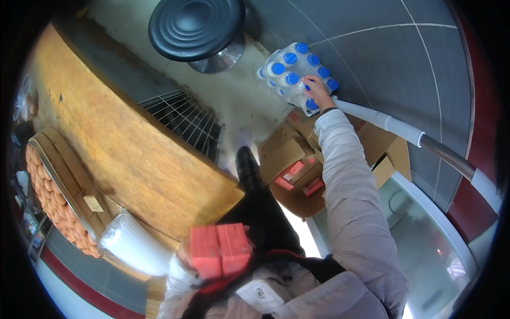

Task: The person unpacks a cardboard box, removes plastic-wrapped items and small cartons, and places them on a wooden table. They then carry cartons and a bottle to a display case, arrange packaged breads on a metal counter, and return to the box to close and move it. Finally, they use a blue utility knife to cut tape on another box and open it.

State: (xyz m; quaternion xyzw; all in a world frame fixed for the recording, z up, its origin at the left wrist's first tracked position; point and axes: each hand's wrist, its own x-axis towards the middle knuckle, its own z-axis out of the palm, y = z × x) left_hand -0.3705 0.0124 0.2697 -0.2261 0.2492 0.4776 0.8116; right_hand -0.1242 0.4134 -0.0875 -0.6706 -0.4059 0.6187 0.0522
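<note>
My left hand [184, 252] holds two red cardboard boxes [220, 248] side by side, close against the front of my jacket. Some fingertips show at their far right edge. My right arm reaches forward, and my right hand [317, 91] grips the clear plastic wrap of a bottle pack [293, 68]. Several blue-capped bottles are bundled in this pack, which stands by the grey tiled wall. Between my legs and the wall sits an opened cardboard carton [285, 139] with more red boxes [313, 186] inside.
A wooden counter [139, 151] curves along the left, bearing a tray of eggs [59, 207] and a plastic-wrapped white bundle [133, 243]. Ahead are a black round stool [197, 28] and a wire rack [185, 119]. A metal rail [446, 153] and a glass door [422, 235] flank my right.
</note>
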